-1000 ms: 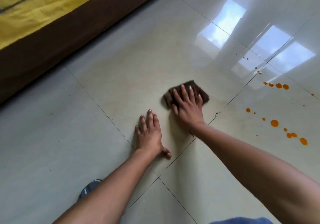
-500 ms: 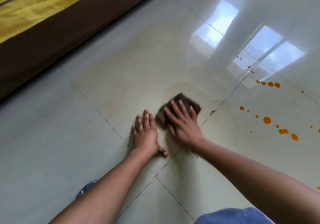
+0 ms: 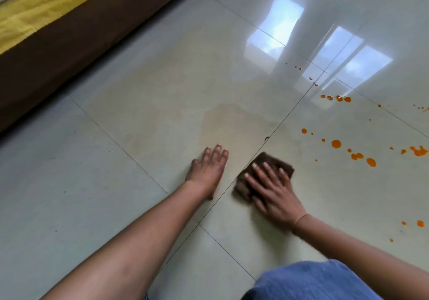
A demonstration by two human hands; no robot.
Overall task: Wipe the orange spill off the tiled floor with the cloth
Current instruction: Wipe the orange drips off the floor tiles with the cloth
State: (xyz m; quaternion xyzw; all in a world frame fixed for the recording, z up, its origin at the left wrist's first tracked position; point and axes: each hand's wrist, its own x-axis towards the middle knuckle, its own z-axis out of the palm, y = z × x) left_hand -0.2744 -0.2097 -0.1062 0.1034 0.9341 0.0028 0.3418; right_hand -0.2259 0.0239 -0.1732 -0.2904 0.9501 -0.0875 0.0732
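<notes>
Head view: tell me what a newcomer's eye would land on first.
The bright orange drops scattered over the pale tiled floor on the right stand out most. Near the middle, the right hand presses flat on a dark brown cloth just short of them, while the left hand rests flat on the tile beside it. A yellow cover fills the top left corner.

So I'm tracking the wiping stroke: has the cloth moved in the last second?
Yes. The cloth under the right hand slid back toward the person and across the grout line, onto the tile with the orange drops.
</notes>
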